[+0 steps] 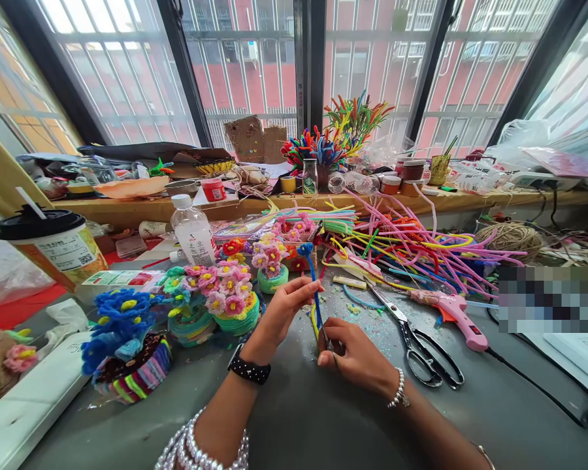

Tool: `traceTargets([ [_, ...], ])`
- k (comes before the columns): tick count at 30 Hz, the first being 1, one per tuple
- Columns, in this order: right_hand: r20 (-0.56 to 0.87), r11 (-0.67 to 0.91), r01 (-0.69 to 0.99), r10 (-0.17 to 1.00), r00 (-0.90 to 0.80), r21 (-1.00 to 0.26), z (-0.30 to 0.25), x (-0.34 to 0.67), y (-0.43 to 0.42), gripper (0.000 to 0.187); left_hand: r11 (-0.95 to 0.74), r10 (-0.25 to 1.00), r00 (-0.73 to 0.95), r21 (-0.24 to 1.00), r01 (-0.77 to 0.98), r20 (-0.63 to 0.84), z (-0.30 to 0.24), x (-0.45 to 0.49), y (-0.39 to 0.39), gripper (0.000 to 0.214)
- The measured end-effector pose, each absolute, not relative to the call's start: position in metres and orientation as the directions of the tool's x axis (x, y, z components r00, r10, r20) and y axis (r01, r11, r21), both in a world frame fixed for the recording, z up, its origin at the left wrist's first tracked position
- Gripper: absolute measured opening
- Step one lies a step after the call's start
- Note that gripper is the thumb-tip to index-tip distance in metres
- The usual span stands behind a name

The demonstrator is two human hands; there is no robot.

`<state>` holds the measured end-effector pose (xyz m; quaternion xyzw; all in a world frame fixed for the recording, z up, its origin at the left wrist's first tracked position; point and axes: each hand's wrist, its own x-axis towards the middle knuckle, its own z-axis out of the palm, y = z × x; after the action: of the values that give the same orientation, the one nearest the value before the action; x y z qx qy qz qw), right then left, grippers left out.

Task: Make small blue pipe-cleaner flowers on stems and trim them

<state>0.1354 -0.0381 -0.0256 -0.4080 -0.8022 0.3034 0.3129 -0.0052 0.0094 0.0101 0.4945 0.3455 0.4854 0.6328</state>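
Note:
A blue pipe cleaner with a curled top stands upright over the grey table. My left hand pinches its stem near the middle, fingers closed on it. My right hand grips the lower end, where a yellow strand shows, together with a thin dark tool I cannot make out. Small pots of pipe-cleaner flowers stand just left of my left hand.
Black scissors and a pink glue gun lie right of my hands, its cord trailing right. A heap of loose pipe cleaners fills the back. A water bottle, a lidded cup and a blue flower pot stand at left.

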Motion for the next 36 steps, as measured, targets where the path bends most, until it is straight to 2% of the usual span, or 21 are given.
traceTargets([
  [11, 0.286, 0.471, 0.466, 0.864, -0.414, -0.749, -0.027, 0.134, -0.038, 0.056, -0.009, 0.963, 0.26, 0.977, -0.211, 0.065, 0.01, -0.003, 0.009, 0.014],
  [17, 0.356, 0.471, 0.447, 0.878, -0.319, -0.761, -0.032, 0.132, -0.036, 0.052, 0.015, 0.97, 0.236, 0.962, -0.272, 0.051, 0.008, -0.002, 0.011, 0.014],
  [25, 0.299, 0.377, 0.404, 0.923, -0.243, -0.834, -0.027, 0.133, -0.035, 0.052, -0.011, 0.975, 0.203, 0.938, -0.346, 0.086, 0.005, -0.009, 0.015, 0.013],
  [30, 0.288, 0.326, 0.263, 0.942, -0.174, -0.908, -0.02, 0.136, -0.033, 0.037, 0.011, 0.939, 0.34, 0.989, -0.148, 0.04, 0.006, -0.003, 0.009, 0.015],
  [36, 0.259, 0.283, 0.244, 0.958, -0.126, -0.927, -0.019, 0.137, -0.032, 0.029, -0.068, 0.916, 0.398, 0.998, 0.011, 0.058, 0.01, 0.001, 0.007, 0.017],
])
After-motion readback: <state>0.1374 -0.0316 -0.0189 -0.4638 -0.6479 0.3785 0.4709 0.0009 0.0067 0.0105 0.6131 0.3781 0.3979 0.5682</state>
